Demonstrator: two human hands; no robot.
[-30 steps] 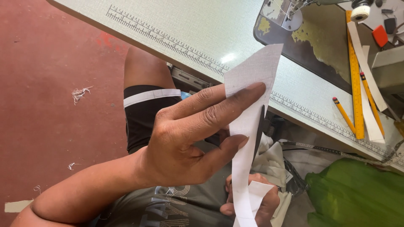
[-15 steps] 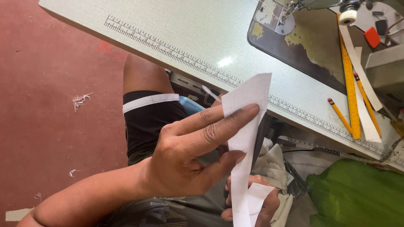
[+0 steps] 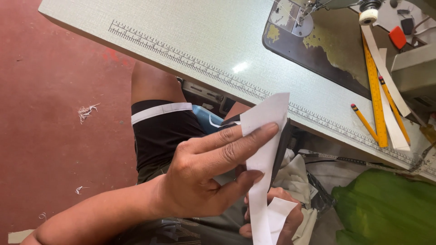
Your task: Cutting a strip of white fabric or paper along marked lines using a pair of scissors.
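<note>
Red concrete floor with thread scraps lies to the left; a pale sewing table with a ruler printed along its near edge runs diagonally across the top, the sewing machine bed set into it at upper right. Two pencils, a yellow ruler and a white tape strip lie on the table's right end; green fabric sits below it. Over the person's lap, the left hand pinches a white fabric strip: fingers laid nearly flat across its front face, thumb pressing from below, so the hand is closed on the strip at mid-length. Strip's long axis runs near vertical in view, its pointed upper end aimed up toward the table edge, its lower end dropping to the right hand, which is mostly hidden beneath; its fingers curl around the strip's folded lower end, exact grip unclear. Left hand is nearer the camera and covers the strip's left edge; a dark piece sits just behind the strip.
</note>
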